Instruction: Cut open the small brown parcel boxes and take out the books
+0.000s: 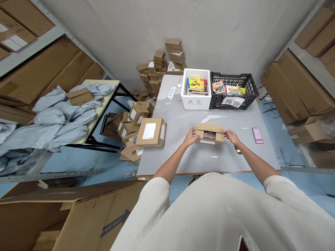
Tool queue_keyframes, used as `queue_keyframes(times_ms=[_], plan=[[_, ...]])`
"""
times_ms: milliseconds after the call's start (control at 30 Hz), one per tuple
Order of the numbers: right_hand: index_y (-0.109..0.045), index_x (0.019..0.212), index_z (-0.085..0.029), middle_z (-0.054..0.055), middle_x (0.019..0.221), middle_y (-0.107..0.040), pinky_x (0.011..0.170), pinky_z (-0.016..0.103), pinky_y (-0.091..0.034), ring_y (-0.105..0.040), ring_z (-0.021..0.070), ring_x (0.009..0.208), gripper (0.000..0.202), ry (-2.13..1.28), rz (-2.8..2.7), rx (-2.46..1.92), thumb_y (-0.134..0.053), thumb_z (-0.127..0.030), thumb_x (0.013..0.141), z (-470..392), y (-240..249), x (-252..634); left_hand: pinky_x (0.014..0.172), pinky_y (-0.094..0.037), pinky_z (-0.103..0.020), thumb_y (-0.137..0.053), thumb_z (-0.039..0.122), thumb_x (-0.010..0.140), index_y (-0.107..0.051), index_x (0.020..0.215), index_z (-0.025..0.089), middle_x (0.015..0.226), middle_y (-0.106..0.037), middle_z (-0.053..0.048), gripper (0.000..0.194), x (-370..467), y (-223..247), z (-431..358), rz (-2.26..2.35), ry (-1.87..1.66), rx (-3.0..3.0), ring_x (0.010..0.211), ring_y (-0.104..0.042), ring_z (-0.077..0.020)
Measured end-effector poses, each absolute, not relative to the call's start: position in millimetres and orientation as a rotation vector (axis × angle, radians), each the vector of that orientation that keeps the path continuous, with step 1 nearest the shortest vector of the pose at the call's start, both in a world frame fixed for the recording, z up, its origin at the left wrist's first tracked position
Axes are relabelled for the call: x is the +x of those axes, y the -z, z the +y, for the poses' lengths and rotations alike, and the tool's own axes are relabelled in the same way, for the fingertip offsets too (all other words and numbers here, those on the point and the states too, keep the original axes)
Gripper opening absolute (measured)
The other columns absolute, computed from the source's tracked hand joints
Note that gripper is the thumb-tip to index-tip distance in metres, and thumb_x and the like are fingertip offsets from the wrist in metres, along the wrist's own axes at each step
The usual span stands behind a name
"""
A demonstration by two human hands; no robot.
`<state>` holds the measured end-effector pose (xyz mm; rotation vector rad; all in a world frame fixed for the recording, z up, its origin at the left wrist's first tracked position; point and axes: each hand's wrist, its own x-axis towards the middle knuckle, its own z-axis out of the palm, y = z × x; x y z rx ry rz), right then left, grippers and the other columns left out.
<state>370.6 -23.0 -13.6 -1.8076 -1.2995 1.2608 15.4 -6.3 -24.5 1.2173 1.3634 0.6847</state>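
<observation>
cardboard box (210, 127), apparently only partly opened
left hand (192, 137) and right hand (231, 136) gripped its ends; dark contents (209, 135) showed through the gap, not yet out.

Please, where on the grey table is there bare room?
Bare: between the black plastic crate and the pink rectangular item; also between the labelled brown cardboard box and the left hand. Crowded: the back, under the white rectangular bin and crate; the middle, with the gapped brown carton.
</observation>
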Motion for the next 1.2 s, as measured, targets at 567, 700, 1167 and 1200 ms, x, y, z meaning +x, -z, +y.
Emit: queue_keyframes(times_ms=[567,700,1167,1200], plan=[[-0.047,0.170,-0.033,0.009,0.124,-0.078,0.110,0.050,-0.053,-0.072,0.0351,0.121,0.067,-0.909,-1.934,-2.011,-0.039,-0.063,0.110,2.2,-18.3,371.9,0.127,-0.045,-0.047,-0.081,0.021,0.081,-0.038,0.165,0.026,0.166,-0.041,-0.016,0.095,9.6,12.2,-23.0,1.345,-0.419,1.764,0.152,-0.049,-0.0332],[-0.053,0.164,-0.026,0.017,0.168,-0.048,0.116,0.055,-0.049,-0.051,0.0417,0.147,0.065,-0.726,-2.065,-2.056,-0.042,-0.057,0.108,29.8,-10.9,360.0,0.127,-0.044,-0.046,-0.084,0.023,0.081,-0.032,0.171,0.027,0.166,-0.040,-0.018,0.104,12.4,14.1,-20.2,1.388,-0.374,1.766,0.151,-0.050,-0.0344],[-0.046,0.157,-0.018,0.028,0.164,-0.042,0.121,0.068,-0.038,-0.040,0.0496,0.152,0.089,-0.755,-2.018,-2.269,-0.073,-0.066,0.087,41.5,22.0,309.9,0.137,-0.010,-0.067,-0.094,0.025,0.070,-0.055,0.157,0.037,0.183,-0.027,-0.014,0.096,38.4,-7.3,16.7,1.256,-0.035,2.248,0.171,-0.017,-0.0438],[-0.046,0.157,-0.019,0.027,0.163,-0.043,0.121,0.068,-0.038,-0.040,0.0492,0.152,0.088,-0.768,-1.997,-2.256,-0.073,-0.064,0.087,42.1,22.5,311.1,0.137,-0.009,-0.067,-0.094,0.026,0.070,-0.054,0.157,0.037,0.183,-0.028,-0.014,0.097,37.4,-9.3,15.5,1.257,-0.051,2.258,0.171,-0.017,-0.0435]])
